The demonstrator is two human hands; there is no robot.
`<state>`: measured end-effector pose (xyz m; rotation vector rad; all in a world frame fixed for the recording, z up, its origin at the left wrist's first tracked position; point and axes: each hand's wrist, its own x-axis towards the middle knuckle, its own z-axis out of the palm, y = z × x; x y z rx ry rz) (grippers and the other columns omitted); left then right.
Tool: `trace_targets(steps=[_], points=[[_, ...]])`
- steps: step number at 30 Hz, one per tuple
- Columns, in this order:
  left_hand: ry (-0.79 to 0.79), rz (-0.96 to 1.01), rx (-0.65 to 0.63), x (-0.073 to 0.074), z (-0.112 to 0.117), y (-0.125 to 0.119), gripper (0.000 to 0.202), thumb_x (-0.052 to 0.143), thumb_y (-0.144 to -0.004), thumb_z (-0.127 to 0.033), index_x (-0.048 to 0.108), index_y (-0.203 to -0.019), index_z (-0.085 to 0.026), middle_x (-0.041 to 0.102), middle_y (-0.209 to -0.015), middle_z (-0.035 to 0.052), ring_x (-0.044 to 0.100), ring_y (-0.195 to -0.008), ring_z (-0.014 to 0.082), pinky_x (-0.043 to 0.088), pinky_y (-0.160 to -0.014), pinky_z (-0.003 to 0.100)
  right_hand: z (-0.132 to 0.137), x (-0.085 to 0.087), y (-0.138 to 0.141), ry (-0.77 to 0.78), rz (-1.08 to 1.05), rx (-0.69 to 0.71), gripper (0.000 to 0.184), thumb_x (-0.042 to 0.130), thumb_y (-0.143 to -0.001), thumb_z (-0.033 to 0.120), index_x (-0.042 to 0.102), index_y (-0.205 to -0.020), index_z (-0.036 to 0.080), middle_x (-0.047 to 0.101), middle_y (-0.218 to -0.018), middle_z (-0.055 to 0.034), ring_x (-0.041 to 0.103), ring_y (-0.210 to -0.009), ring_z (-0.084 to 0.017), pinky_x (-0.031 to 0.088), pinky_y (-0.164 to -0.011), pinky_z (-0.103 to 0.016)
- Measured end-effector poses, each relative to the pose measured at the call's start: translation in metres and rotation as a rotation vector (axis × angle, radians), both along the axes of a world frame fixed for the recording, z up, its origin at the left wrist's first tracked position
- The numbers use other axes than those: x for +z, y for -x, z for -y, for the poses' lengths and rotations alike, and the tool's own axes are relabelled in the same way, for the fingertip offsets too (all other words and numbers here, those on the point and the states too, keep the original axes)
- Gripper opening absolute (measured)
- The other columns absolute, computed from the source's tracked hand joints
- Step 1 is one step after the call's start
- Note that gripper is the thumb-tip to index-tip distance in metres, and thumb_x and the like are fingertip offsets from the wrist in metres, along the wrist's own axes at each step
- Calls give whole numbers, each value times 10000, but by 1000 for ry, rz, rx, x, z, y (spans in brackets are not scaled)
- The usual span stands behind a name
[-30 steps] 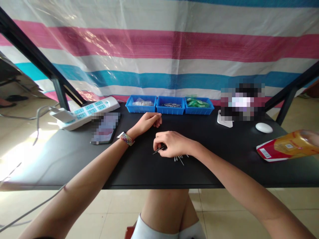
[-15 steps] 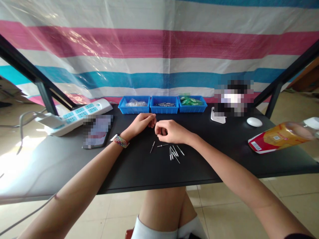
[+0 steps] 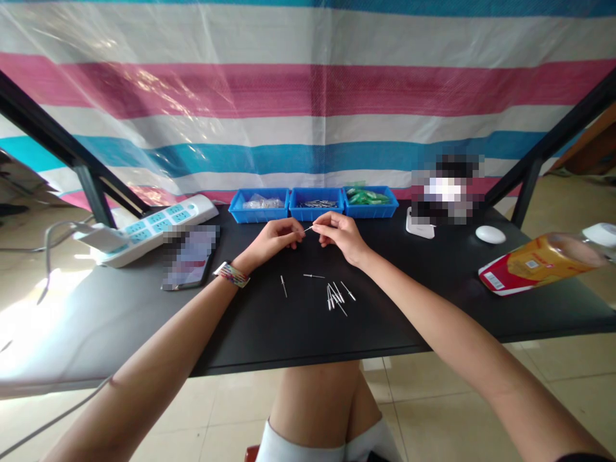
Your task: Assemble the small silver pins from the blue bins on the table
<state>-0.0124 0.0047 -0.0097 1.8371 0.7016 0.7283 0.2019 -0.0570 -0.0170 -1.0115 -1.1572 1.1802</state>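
My right hand [image 3: 338, 233] pinches a thin metal pin [image 3: 308, 228] by one end, its tip pointing left at my left hand [image 3: 274, 237]. The left hand's fingers are curled together right at that tip; what they hold is too small to see. Both hands hover just in front of the middle blue bin [image 3: 316, 203], which holds more metal pins. On the black table [image 3: 269, 321] below the hands lie several loose pins [image 3: 335, 294], with two single ones [image 3: 283, 286] apart to the left.
Three blue bins stand in a row: the left bin [image 3: 260, 205] with clear bags, the right bin [image 3: 370, 200] with green parts. A power strip [image 3: 158, 224] and a phone [image 3: 189, 258] lie left. A white mouse [image 3: 490, 234] and an orange bottle [image 3: 543, 263] lie right.
My right hand has risen from the loose pins with one pin pinched and moved back towards the bins, meeting my left hand. The pins it covered now lie in the open.
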Motion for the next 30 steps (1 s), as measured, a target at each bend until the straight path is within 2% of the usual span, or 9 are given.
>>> trace_targets(steps=[5,11,16,21,24,26,30], points=[[-23,-5,-4,-1,-1,1,380,701,-957,-519,718,-915,-142,697,-786,36,644,-651,131,517,-607,240,0,-4,1,-24,-11,-46,325,884,-705,399,723,-903,198,689,-809,31,649,-569,-100,580,-510,-222],[-27,-17,-31,-2,-2,2,452,665,-990,-585,708,-897,-145,701,-761,39,638,-650,126,509,-611,230,-1,-6,1,-59,13,-65,300,856,-727,402,712,-888,194,678,-826,24,648,-556,-101,593,-480,-227],[-25,-13,-3,-3,-2,1,467,659,-993,-603,686,-876,-153,686,-730,29,631,-626,124,507,-601,232,-3,-9,1,-65,51,-56,388,876,-737,517,692,-843,192,657,-751,27,633,-535,-108,589,-459,-230],[-2,19,11,-2,0,-1,393,742,-929,-546,676,-897,-160,684,-731,15,634,-625,129,505,-599,237,-5,-12,2,-85,94,-78,477,863,-761,625,658,-789,195,658,-701,22,607,-485,-104,564,-428,-226],[-2,6,9,1,0,0,394,681,-955,-535,687,-840,-159,686,-703,28,635,-630,139,503,-608,248,-4,-12,3,-73,100,-62,489,830,-789,652,657,-779,195,664,-701,10,615,-489,-111,561,-424,-228],[-13,-17,9,2,1,1,433,625,-984,-533,694,-781,-156,688,-680,41,633,-635,145,502,-624,257,-3,-10,3,-69,101,-34,460,823,-805,624,661,-788,194,668,-716,8,625,-503,-114,566,-433,-229],[-27,-30,-3,2,0,1,471,630,-983,-564,721,-772,-153,705,-682,50,632,-643,148,494,-637,261,0,-9,3,-82,83,-27,356,873,-754,454,658,-896,209,679,-827,24,654,-539,-112,585,-459,-233]])
